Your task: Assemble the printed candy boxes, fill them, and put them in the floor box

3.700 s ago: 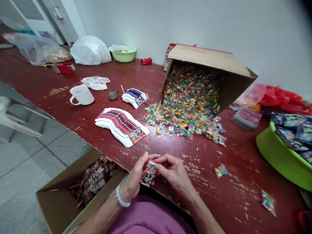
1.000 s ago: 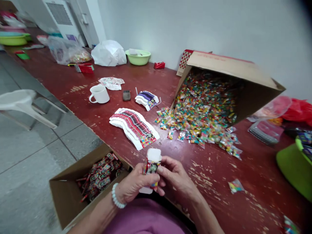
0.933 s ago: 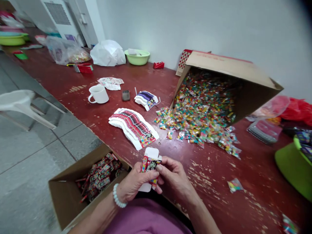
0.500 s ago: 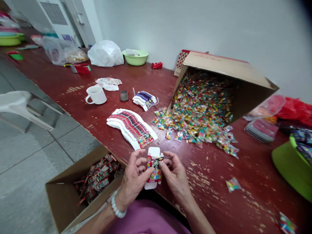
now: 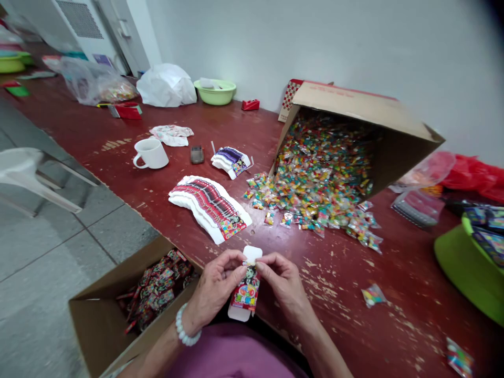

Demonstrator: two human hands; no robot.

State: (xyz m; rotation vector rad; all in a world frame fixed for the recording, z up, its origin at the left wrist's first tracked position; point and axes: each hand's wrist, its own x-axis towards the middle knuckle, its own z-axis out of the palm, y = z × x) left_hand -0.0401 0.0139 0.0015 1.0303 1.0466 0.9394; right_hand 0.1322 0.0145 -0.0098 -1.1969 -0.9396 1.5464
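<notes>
Fingers (image 5: 236,276) of the left hand (image 5: 214,283), looser a moment ago, and right hand (image 5: 285,281) are pinched at the top of the carton (image 5: 246,290), above the near edge of the surface (image 5: 323,315); this end is apparently being worked.

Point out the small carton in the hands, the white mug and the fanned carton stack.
Small carton (image 5: 246,294), head view: printed front panel.
White mug (image 5: 154,155), head view: side wall.
Fanned carton stack (image 5: 208,201), head view: middle of the fan.
</notes>
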